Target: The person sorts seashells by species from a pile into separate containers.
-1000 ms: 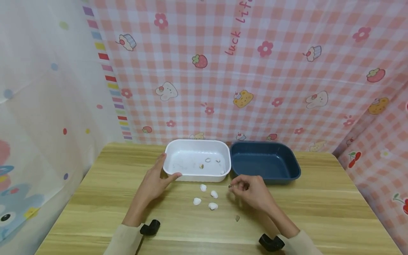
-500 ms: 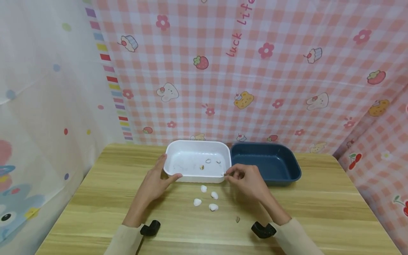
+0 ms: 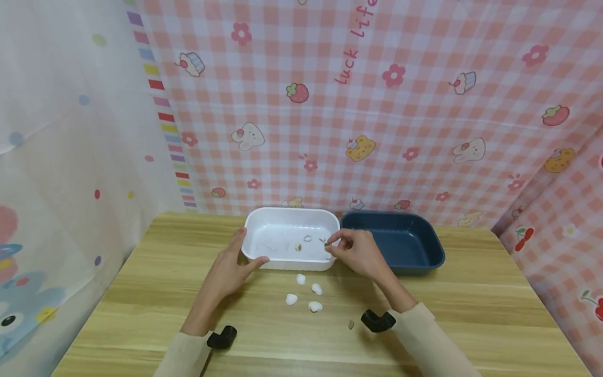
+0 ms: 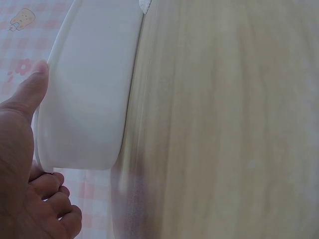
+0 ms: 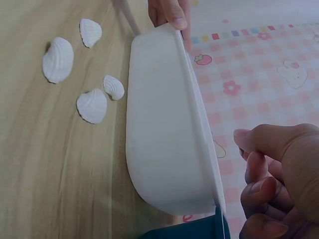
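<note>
The left hand [image 3: 229, 269] holds the near left corner of a white plastic tray [image 3: 292, 265], thumb on its front rim and fingers along its left end. Over the tray's right end, the right hand [image 3: 361, 255] pinches a small brown piece [image 3: 327, 244], probably a shell, between thumb and fingertips. Only a dark bit of it shows by the thumb in the right wrist view. On the tray's floor lie a small brown shell [image 3: 298, 247] and a pale shell [image 3: 308, 238], with other small bits near the right end.
A dark blue tray [image 3: 410, 246] stands against the white tray's right side. Several white ribbed shells [image 5: 58, 60] lie on the wooden table [image 3: 155, 293] in front. A small brown shell [image 3: 350, 324] lies nearer the person. A checked cloth [image 3: 311, 115] hangs behind.
The right hand has moved left and away from the person, from the table in front of the blue tray to over the white tray, carrying the small brown piece. The left hand stays put.
</note>
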The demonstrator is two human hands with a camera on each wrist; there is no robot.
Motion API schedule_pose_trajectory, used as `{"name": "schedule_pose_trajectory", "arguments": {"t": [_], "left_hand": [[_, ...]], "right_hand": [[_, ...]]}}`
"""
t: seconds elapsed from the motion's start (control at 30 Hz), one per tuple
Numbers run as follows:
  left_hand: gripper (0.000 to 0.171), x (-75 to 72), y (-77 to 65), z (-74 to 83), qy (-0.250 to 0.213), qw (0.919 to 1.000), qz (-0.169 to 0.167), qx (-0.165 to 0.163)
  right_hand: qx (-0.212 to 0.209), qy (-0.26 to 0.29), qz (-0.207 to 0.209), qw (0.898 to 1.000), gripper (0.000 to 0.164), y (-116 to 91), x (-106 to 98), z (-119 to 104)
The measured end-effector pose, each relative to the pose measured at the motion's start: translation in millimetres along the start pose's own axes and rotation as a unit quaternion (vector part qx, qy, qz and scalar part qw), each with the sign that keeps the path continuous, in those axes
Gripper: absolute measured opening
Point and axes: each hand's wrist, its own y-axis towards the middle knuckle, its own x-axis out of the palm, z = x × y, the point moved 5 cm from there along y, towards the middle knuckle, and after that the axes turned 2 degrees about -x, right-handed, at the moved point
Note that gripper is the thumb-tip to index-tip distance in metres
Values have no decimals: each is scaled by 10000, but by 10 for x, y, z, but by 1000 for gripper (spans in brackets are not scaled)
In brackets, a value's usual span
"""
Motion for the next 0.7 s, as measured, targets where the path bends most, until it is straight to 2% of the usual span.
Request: {"name": "schedule_pose_trajectory", "arguments": {"t": [0.27, 0.7], "left_hand": [[112, -18, 6, -9, -42, 9999, 57, 73], [111, -3, 14, 4, -57, 9998, 30, 161]], "right_hand": [[-21, 26, -77, 10000, 9, 159, 72, 33], [105, -62, -122, 9999, 13, 301, 161, 55]]}}
